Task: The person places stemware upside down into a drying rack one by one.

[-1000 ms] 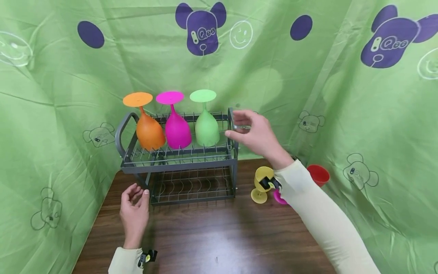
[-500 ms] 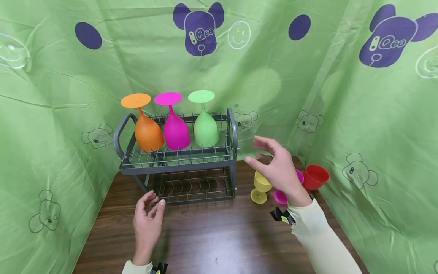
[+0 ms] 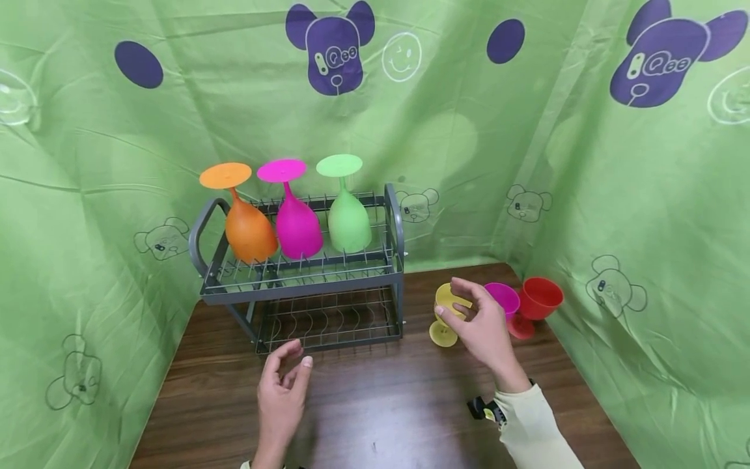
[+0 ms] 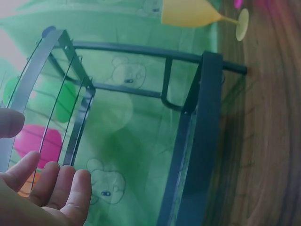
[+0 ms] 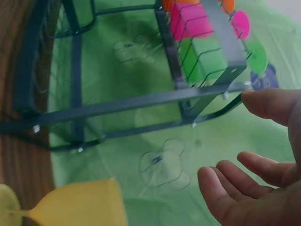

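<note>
My right hand [image 3: 483, 329], fingers loosely bent and holding nothing, is right at the yellow goblet [image 3: 443, 334], overlapping its cup in the head view. The goblet stands upright on the table; the right wrist view shows its yellow cup [image 5: 77, 205] below the fingers. In front of the dish rack [image 3: 305, 286] my left hand [image 3: 283, 394] hovers with relaxed fingers around nothing. On the rack's top tier an orange goblet [image 3: 249, 231], a magenta goblet [image 3: 299, 228] and a light green goblet [image 3: 349, 225] stand upside down, bases up.
Behind my right hand a second magenta goblet [image 3: 505, 298] and a red goblet [image 3: 540, 298] stand upright on the wooden table [image 3: 363, 404]. The rack's lower tier [image 3: 328, 319] has wavy wires. Green printed cloth [image 3: 445, 130] encloses the table at the back and sides.
My right hand has come down from beside the rack's right handle to the yellow goblet. My left hand has shifted right and toward me. The goblets on the rack stay put.
</note>
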A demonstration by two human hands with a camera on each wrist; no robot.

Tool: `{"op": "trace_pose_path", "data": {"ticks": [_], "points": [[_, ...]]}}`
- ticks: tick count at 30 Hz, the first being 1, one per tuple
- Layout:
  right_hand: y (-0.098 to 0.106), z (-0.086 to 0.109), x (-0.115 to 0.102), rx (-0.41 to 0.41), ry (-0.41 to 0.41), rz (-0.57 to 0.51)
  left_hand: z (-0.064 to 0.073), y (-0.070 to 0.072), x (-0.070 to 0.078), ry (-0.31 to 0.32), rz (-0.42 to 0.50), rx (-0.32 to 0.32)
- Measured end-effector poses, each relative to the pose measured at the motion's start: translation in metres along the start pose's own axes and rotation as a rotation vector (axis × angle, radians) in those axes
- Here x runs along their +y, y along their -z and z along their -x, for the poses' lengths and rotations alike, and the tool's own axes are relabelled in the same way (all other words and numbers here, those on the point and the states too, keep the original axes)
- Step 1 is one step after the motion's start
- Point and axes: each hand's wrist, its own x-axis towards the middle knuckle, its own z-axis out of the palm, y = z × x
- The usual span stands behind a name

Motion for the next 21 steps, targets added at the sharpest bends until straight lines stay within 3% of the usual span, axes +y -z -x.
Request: {"op": "trace_pose_path", "data": {"ticks": [12, 21], "points": [[0.003, 0.016, 0.061, 0.159, -0.157, 0.029, 0.027, -0.016, -0.011, 0.043, -0.026, -0.07], [-0.007, 0.017, 0.102, 0.264, -0.19, 0.044, 0.041, -0.027, -0.015, 0.024, 0.024, -0.076]]}}
